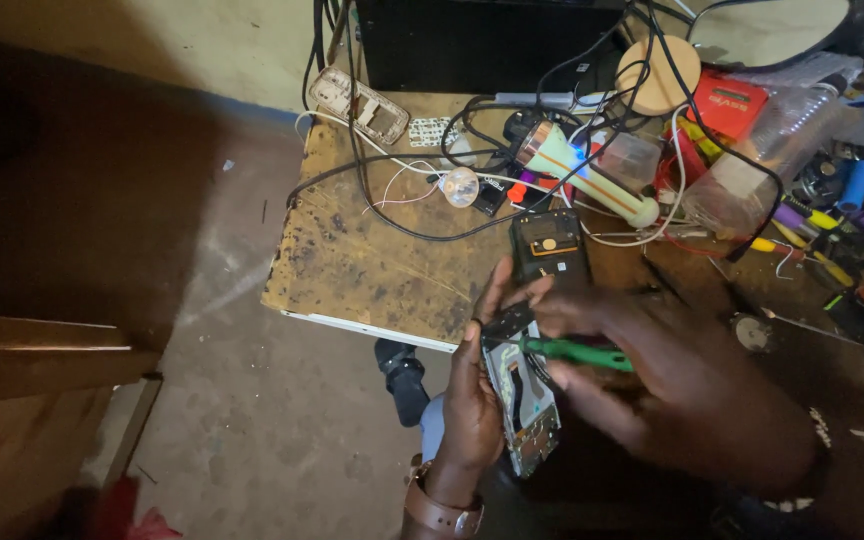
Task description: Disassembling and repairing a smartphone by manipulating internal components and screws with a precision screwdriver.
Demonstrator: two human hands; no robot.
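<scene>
My left hand (472, 395) grips an opened mobile phone (522, 400) from its left side, its circuit board facing up. My right hand (672, 375) holds a green-handled screwdriver (577, 352) with the tip pointing left onto the upper part of the phone. Just beyond the phone, a dark phone back part with an orange patch (550, 245) lies on the worn wooden table (372, 260).
Black cables (402, 225) cross the table. A light-coloured torch (582, 175), a round wooden disc (660, 75), a red box (730, 102), a clear plastic container (742, 180) and several small tools clutter the right. A pale phone frame (360, 105) lies at the back. Bare floor spreads below left.
</scene>
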